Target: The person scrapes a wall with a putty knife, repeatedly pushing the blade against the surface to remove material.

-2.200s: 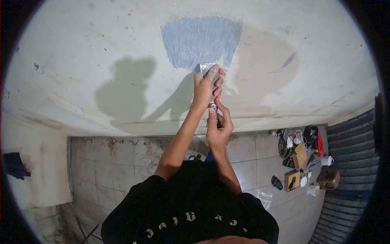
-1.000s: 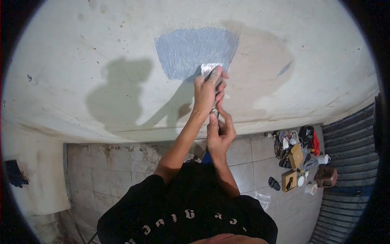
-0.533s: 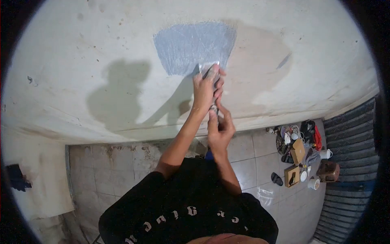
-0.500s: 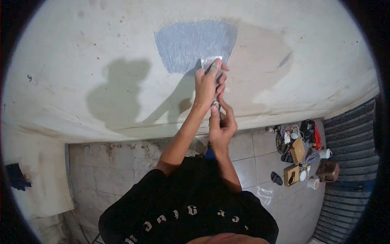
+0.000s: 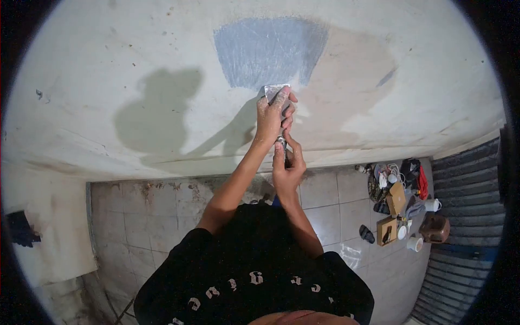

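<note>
A scraper with a flat, wide metal blade lies against the pale wall, its edge at the bottom of a blue-grey patch. My left hand is closed round the scraper just behind the blade, fingers dusted with white. Lower down, my right hand pinches the handle end between thumb and fingers. Most of the handle is hidden by both hands. Right of the blue-grey patch, a beige area of wall carries a small grey streak.
Tiled floor runs along the wall's foot. At the right are cardboard boxes, white buckets, a brown stool, a dark sandal and bags, beside a ribbed shutter. A dark cloth hangs at the left.
Both hands and the scraper have moved down and slightly left on the wall, from inside the blue-grey patch to its lower edge. The view has shifted slightly.
</note>
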The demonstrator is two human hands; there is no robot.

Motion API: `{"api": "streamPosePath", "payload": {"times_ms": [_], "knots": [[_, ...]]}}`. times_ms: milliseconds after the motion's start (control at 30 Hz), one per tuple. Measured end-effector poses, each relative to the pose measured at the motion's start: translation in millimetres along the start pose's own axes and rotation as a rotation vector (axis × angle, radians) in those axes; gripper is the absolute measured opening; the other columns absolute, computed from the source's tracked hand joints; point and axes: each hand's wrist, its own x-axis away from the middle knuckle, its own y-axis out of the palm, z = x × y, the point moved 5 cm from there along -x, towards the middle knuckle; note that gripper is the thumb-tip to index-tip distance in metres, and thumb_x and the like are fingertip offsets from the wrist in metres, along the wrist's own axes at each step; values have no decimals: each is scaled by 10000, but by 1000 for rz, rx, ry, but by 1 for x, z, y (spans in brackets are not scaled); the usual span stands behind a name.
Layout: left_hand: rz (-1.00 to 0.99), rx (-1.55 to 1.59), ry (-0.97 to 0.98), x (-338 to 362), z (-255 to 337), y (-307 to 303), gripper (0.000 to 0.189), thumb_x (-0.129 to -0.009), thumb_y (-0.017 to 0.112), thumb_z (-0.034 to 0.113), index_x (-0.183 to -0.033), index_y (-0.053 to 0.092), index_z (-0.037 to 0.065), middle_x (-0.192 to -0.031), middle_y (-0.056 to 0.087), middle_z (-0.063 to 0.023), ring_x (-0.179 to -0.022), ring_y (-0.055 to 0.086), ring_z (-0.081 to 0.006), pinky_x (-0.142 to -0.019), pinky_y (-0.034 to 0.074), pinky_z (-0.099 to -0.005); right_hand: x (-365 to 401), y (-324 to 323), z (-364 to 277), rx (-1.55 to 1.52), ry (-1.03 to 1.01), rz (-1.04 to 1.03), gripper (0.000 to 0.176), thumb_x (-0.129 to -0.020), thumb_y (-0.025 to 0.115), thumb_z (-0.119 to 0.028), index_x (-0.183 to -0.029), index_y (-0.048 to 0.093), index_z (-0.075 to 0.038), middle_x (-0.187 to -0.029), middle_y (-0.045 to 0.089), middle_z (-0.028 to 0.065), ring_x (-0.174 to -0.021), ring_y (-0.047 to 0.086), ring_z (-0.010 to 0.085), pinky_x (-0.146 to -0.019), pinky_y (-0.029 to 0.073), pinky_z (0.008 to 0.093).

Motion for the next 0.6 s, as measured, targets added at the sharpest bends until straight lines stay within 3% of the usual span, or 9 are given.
{"api": "streamPosePath", "payload": {"times_ms": [233, 400, 600], "knots": [[-6, 20, 9, 1, -12, -11, 320, -960, 558, 309, -838, 575, 14, -551, 424, 11, -372, 386, -72, -332, 323, -235, 5, 0, 16, -28, 82, -38, 332, -933, 600, -48, -1247, 553, 49, -1159, 652, 145, -884, 572, 90, -755, 483, 249], [-27, 26, 18, 5, 0, -3, 301, -956, 565, 296, -889, 593, 4, -574, 441, 8, -387, 404, -76, -343, 340, -241, 3, 0, 16, -49, -60, 14, 324, -945, 590, -63, -1260, 551, 3, -710, 603, -28, -553, 412, -9, -485, 289, 178], [-61, 26, 17, 0, 0, -5, 285, -963, 551, 279, -912, 591, 1, -580, 443, 5, -392, 409, -78, -349, 349, -239, -1, 4, 12, -53, -63, 2, 319, -948, 579, -50, -1259, 546, 14, -872, 665, 27, -587, 437, -3, -498, 323, 174]]}}
